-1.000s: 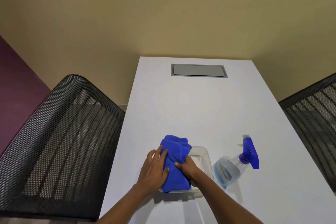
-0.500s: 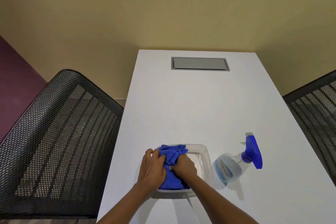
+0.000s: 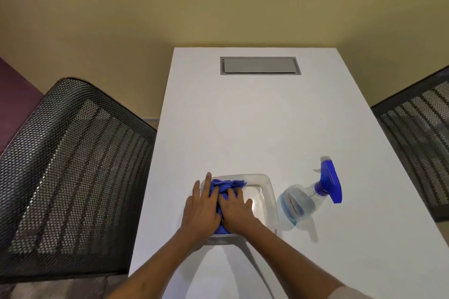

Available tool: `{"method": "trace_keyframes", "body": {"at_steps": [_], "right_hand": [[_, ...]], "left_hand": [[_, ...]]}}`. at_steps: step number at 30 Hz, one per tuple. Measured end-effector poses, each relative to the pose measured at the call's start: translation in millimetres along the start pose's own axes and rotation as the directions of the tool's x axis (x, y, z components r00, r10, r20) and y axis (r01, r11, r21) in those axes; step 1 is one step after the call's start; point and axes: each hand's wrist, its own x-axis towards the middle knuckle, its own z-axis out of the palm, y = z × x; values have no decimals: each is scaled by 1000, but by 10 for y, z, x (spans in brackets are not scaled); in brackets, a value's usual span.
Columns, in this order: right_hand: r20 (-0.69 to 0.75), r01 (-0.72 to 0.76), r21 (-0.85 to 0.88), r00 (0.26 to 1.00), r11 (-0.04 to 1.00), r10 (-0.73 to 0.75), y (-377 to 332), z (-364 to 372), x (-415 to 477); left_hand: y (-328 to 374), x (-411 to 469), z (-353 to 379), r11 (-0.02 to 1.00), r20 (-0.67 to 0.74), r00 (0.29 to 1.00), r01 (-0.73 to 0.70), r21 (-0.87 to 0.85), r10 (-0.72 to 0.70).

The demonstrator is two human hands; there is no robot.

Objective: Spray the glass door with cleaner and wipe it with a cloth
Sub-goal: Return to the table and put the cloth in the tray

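Blue cloth (image 3: 227, 185) lies bunched in a clear plastic tray (image 3: 267, 189) on the white counter (image 3: 243, 116), and both hands are pressed down on it: the left hand (image 3: 201, 209) with its fingers (image 3: 208, 181) spread flat and apart over the cloth's near-left side, the right hand (image 3: 237, 210) beside it, fingers likewise flat and apart, neither one clamped on the fabric as far as I can tell. The spray bottle (image 3: 308, 199) stands untouched just right of the right hand's fingers, beyond the tray's wall, its blue trigger head pointing away. No glass door is in view. Judging from this, the task has hardly begun: the cloth is not picked up, nothing is sprayed, and all the wiping is left.
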Motion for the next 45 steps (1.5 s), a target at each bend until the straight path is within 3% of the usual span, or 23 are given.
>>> {"method": "trace_keyframes", "body": {"at_steps": [6, 9, 11, 14, 17, 21, 26, 28, 33, 39, 45], "right_hand": [[12, 30, 6, 999, 1000, -30, 72, -101, -46], [-173, 10, 75, 985, 997, 3, 92, -150, -218], [-339, -4, 192, 938, 981, 71, 125, -175, -385], [-545, 41, 441, 806, 897, 231, 194, -182, -675], [-683, 55, 560, 596, 827, 423, 260, -126, -930], [-609, 9, 752, 391, 659, 690, 341, -39, -1144], [-570, -80, 798, 223, 597, 791, 617, -146, -1158], [-532, -93, 822, 229, 562, 815, 726, -251, -1111], [-389, -32, 904, 354, 427, 850, 872, -420, -1061], [-337, -29, 919, 457, 393, 823, 927, -381, -1116], [-329, -20, 923, 477, 384, 815, 909, -417, -1113]], "left_hand": [[-16, 30, 25, 992, -8, 1000, -8, 128, 9], [12, 28, -9, 990, -63, 998, -4, 140, 13], [23, 24, 5, 987, -75, 997, -19, 157, 31], [49, 30, 45, 987, -78, 995, -51, 151, 63], [76, 36, 61, 985, -55, 996, -55, 165, 65], [92, 33, 90, 981, -56, 995, -71, 183, 83], [104, 36, 56, 972, -50, 989, -124, 197, 137], [88, 45, 45, 967, -33, 987, -146, 210, 156], [70, 50, 43, 964, -19, 984, -167, 208, 175], [73, 54, 52, 963, 6, 988, -150, 224, 152], [97, 48, 30, 962, 21, 991, -130, 240, 129]]}}
